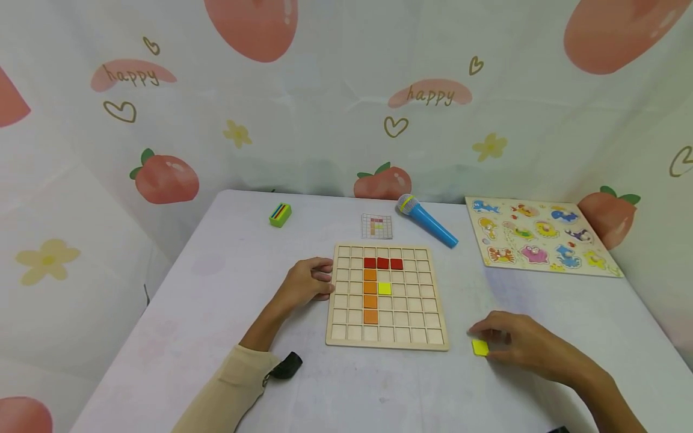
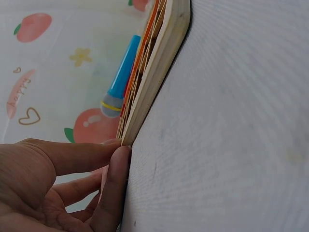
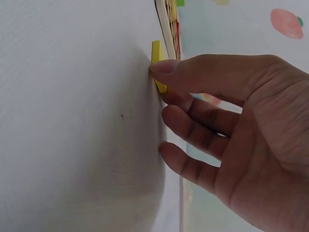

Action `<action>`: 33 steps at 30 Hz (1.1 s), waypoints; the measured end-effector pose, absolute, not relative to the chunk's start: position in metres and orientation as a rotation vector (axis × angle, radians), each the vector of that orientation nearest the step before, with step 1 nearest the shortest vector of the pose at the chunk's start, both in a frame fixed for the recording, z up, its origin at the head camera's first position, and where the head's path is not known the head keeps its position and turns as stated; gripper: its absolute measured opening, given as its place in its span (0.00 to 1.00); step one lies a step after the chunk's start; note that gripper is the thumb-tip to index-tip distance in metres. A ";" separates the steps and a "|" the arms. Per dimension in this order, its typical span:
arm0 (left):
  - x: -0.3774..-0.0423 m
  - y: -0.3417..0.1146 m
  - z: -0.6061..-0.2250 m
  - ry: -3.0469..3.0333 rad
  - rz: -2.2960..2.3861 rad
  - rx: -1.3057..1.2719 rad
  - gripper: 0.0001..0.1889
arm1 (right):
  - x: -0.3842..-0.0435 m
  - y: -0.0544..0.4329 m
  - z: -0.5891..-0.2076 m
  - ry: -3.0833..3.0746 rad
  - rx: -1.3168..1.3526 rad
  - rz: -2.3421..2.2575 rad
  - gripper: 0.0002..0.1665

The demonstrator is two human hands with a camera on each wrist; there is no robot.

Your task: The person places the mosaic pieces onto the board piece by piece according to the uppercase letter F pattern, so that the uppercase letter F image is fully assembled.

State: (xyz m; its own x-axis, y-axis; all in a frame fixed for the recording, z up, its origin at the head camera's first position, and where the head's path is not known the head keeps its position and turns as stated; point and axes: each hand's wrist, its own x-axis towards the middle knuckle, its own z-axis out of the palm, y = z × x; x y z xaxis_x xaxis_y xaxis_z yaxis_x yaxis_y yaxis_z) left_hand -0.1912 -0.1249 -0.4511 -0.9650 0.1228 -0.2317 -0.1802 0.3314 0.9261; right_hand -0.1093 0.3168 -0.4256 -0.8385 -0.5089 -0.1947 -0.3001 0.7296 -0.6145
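A wooden grid board [image 1: 387,347] lies on the table with three red tiles [image 1: 382,263] in a row, several orange tiles [image 1: 370,302] in a column and one yellow tile [image 1: 384,288]. At its left edge my left hand [image 1: 303,282] pinches the rim; the left wrist view shows that hand [image 2: 63,188] with thumb and a finger meeting at the board's edge [image 2: 159,67]. To the right of the board, my right hand [image 1: 522,346] pinches another yellow tile [image 1: 479,347] low over the tabletop. That tile [image 3: 156,53] sits at the thumb tip in the right wrist view.
Behind the board lies a small pattern card [image 1: 376,227] with a coloured grid. A blue toy microphone [image 1: 430,225] is right of it, and a sea-animal puzzle board [image 1: 541,237] stands at the back right. A green block [image 1: 280,215] with stripes lies back left.
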 end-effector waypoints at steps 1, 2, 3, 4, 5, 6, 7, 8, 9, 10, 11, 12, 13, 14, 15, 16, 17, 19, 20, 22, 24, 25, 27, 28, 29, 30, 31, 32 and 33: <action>-0.191 -0.125 -0.451 2.339 1.679 -0.053 0.31 | -0.109 0.316 -0.426 2.583 -0.623 -0.824 0.21; -0.191 -0.125 -0.451 2.339 1.680 -0.053 0.31 | -0.109 0.316 -0.426 2.585 -0.616 -0.817 0.21; -0.191 -0.125 -0.451 2.338 1.681 -0.054 0.31 | -0.109 0.315 -0.426 2.588 -0.609 -0.809 0.20; -0.191 -0.125 -0.451 2.337 1.682 -0.055 0.31 | -0.109 0.314 -0.426 2.589 -0.601 -0.800 0.20; -0.191 -0.125 -0.451 2.335 1.682 -0.056 0.31 | -0.109 0.313 -0.426 2.595 -0.598 -0.787 0.20; -0.191 -0.125 -0.451 2.332 1.685 -0.058 0.31 | -0.109 0.313 -0.425 2.599 -0.594 -0.774 0.20; -0.191 -0.125 -0.452 2.330 1.685 -0.059 0.31 | -0.110 0.312 -0.425 2.606 -0.592 -0.761 0.20; -0.191 -0.125 -0.452 2.329 1.685 -0.059 0.31 | -0.110 0.311 -0.425 2.616 -0.596 -0.754 0.19; -0.190 -0.125 -0.452 2.327 1.686 -0.059 0.31 | -0.110 0.310 -0.425 2.626 -0.601 -0.746 0.19; -0.190 -0.125 -0.452 2.326 1.687 -0.059 0.31 | -0.111 0.309 -0.425 2.640 -0.609 -0.742 0.18; -0.190 -0.125 -0.452 2.326 1.687 -0.058 0.31 | -0.111 0.308 -0.425 2.652 -0.620 -0.739 0.18; -0.190 -0.125 -0.452 2.326 1.688 -0.057 0.31 | -0.112 0.306 -0.425 2.662 -0.628 -0.738 0.17; -0.190 -0.125 -0.452 2.328 1.688 -0.056 0.31 | -0.113 0.305 -0.424 2.674 -0.644 -0.739 0.17; -0.190 -0.125 -0.452 2.329 1.688 -0.054 0.31 | -0.114 0.304 -0.424 2.685 -0.649 -0.741 0.17; -0.190 -0.125 -0.452 2.331 1.688 -0.052 0.31 | -0.116 0.303 -0.424 2.693 -0.658 -0.741 0.17; -0.190 -0.125 -0.452 2.332 1.689 -0.052 0.31 | -0.117 0.301 -0.424 2.703 -0.663 -0.742 0.17; -0.190 -0.125 -0.452 2.331 1.689 -0.051 0.31 | -0.119 0.301 -0.424 2.710 -0.677 -0.741 0.17; -0.190 -0.126 -0.451 2.332 1.689 -0.051 0.31 | -0.123 0.299 -0.424 2.722 -0.691 -0.735 0.17; -0.190 -0.125 -0.451 2.331 1.690 -0.052 0.31 | -0.125 0.298 -0.424 2.726 -0.689 -0.734 0.17; -0.190 -0.125 -0.451 2.329 1.691 -0.053 0.31 | -0.129 0.296 -0.424 2.734 -0.713 -0.737 0.17; -0.190 -0.125 -0.451 2.328 1.691 -0.055 0.31 | -0.133 0.293 -0.424 2.739 -0.723 -0.742 0.17; -0.190 -0.125 -0.451 2.325 1.693 -0.055 0.31 | -0.135 0.292 -0.424 2.743 -0.725 -0.746 0.17; -0.190 -0.125 -0.451 2.321 1.696 -0.054 0.31 | -0.139 0.288 -0.423 2.756 -0.731 -0.753 0.17; -0.190 -0.125 -0.451 2.318 1.700 -0.054 0.31 | -0.140 0.286 -0.423 2.763 -0.725 -0.754 0.17; -0.191 -0.125 -0.451 2.315 1.702 -0.054 0.31 | -0.142 0.284 -0.423 2.768 -0.727 -0.756 0.17; -0.191 -0.125 -0.451 2.313 1.705 -0.052 0.32 | -0.144 0.283 -0.422 2.773 -0.724 -0.756 0.17; -0.191 -0.125 -0.451 2.310 1.706 -0.051 0.32 | -0.145 0.281 -0.422 2.778 -0.722 -0.755 0.16; -0.191 -0.125 -0.451 2.310 1.707 -0.050 0.32 | -0.147 0.279 -0.421 2.780 -0.718 -0.757 0.16; -0.191 -0.125 -0.451 2.310 1.708 -0.049 0.32 | -0.149 0.278 -0.421 2.781 -0.715 -0.759 0.16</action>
State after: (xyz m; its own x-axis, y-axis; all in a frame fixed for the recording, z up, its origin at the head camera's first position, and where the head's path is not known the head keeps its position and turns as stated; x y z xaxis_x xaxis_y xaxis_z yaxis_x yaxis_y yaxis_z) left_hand -0.1909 -0.1254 -0.4511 -0.9635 0.1311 -0.2333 -0.1846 0.3055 0.9341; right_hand -0.1489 0.2777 -0.4210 -0.8704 -0.4910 -0.0372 -0.4040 0.7553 -0.5161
